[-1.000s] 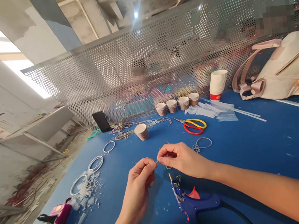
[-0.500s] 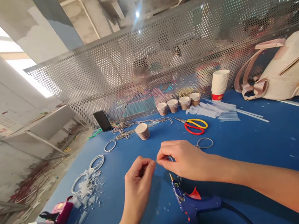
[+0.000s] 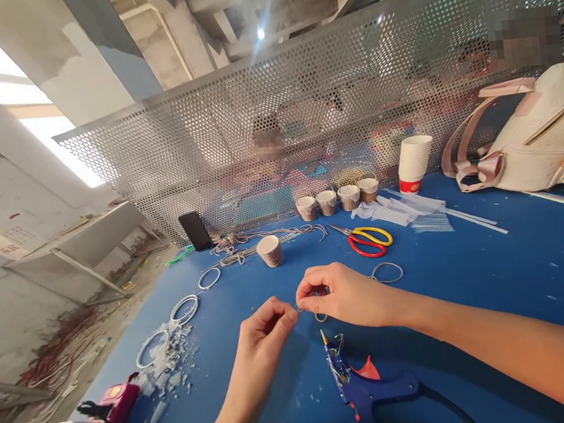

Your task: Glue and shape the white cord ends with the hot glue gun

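My left hand [image 3: 268, 332] and my right hand [image 3: 337, 296] meet fingertip to fingertip above the blue table. Both pinch a thin greyish cord [image 3: 321, 317], whose small loop shows below my right fingers; the rest is hidden in my grip. Just under my right hand lies a blue hot glue gun [image 3: 364, 390] with a red trigger, its nozzle pointing away from me. A ring of similar cord [image 3: 387, 272] rests behind my right wrist. Farther off, a small paper cup wrapped in brownish material [image 3: 270, 251] stands alone.
Scissors [image 3: 369, 241] with red and yellow handles lie beyond my hands. Behind them are several wrapped cups [image 3: 328, 203], stacked paper cups [image 3: 416, 164], clear glue strips [image 3: 411, 210] and a bag [image 3: 534, 134]. White rings [image 3: 184, 309], scraps and a purple power strip [image 3: 109, 414] lie left.
My left hand has shifted slightly right, and my right hand has tilted a little. A cord loop now shows under my right fingers. Both hands keep their pinch.
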`<state>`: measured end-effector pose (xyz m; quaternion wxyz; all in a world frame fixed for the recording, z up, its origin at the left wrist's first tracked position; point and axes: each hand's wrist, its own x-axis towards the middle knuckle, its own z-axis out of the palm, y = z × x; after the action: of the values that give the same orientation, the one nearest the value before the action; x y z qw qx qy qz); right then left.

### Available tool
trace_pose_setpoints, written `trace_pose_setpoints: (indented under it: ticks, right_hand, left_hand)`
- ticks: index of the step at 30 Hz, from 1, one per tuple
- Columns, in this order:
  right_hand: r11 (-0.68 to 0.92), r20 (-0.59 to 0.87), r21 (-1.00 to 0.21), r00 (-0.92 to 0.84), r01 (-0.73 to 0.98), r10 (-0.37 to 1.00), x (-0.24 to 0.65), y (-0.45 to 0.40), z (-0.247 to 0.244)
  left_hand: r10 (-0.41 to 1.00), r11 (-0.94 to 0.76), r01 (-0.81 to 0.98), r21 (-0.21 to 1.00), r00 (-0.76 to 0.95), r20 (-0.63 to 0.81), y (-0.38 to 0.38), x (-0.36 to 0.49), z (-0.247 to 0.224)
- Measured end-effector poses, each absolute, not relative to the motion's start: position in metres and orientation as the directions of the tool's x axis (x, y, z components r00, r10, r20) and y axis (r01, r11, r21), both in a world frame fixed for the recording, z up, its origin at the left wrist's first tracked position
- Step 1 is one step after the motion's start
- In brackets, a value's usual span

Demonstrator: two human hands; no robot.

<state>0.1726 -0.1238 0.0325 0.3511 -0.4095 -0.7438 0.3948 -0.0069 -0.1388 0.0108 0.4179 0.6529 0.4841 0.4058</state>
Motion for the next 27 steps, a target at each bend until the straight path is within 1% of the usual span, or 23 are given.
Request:
trace_pose_setpoints:
  ticks: [2, 4, 7, 9, 11, 13, 15, 17, 19, 21, 24, 27]
  right_hand:
    - [0.437, 0.266, -0.796, -0.407, 0.419, 0.874, 0.171, -0.125, 0.031]
    - [0.524, 0.354, -0.689, -0.398, 0.500, 0.846, 0.169, -0.127, 0.027]
    - [0.619, 0.476, -0.535, -0.400, 0.575, 0.783, 0.166, -0.131, 0.020]
    - [0.629, 0.519, -0.504, -0.374, 0.592, 0.768, 0.165, -0.133, 0.017]
    - [0.604, 0.517, -0.567, -0.329, 0.561, 0.790, 0.164, -0.136, 0.016]
    - [0.544, 0.462, -0.697, -0.288, 0.467, 0.839, 0.163, -0.137, 0.018]
    - [0.419, 0.341, -0.847, -0.270, 0.328, 0.901, 0.162, -0.137, 0.019]
    - [0.250, 0.192, -0.950, -0.281, 0.188, 0.940, 0.161, -0.136, 0.019]
    - [0.108, 0.078, -0.990, -0.296, 0.087, 0.952, 0.160, -0.135, 0.018]
    - [0.029, 0.020, -0.999, -0.293, 0.025, 0.956, 0.159, -0.133, 0.017]
    - [-0.039, -0.030, -0.999, -0.289, -0.026, 0.957, 0.158, -0.132, 0.017]
    - [-0.055, -0.038, -0.997, -0.289, -0.049, 0.957, 0.158, -0.130, 0.016]
  left_hand:
    - [0.959, -0.265, 0.394, 0.880, 0.203, 0.198, -0.140, -0.006, 0.013]
    - [0.939, -0.344, 0.471, 0.813, 0.185, 0.290, -0.142, -0.005, 0.012]
    - [0.902, -0.419, 0.528, 0.739, 0.149, 0.405, -0.144, -0.003, 0.008]
    - [0.890, -0.429, 0.528, 0.733, 0.108, 0.443, -0.145, -0.002, 0.007]
    - [0.900, -0.398, 0.500, 0.769, 0.052, 0.433, -0.147, -0.001, 0.008]
    - [0.930, -0.330, 0.446, 0.832, 0.001, 0.368, -0.148, 0.000, 0.011]
    - [0.958, -0.256, 0.370, 0.893, -0.023, 0.284, -0.148, 0.001, 0.012]
    - [0.978, -0.198, 0.274, 0.941, -0.013, 0.209, -0.147, 0.000, 0.010]
    - [0.989, -0.147, 0.167, 0.975, 0.018, 0.146, -0.144, -0.001, 0.007]
    - [0.994, -0.096, 0.072, 0.993, 0.056, 0.092, -0.141, -0.002, 0.004]
    - [0.995, -0.028, -0.018, 0.999, 0.094, 0.029, -0.139, -0.003, 0.003]
    - [0.994, 0.009, -0.060, 0.998, 0.105, -0.003, -0.139, -0.003, 0.005]
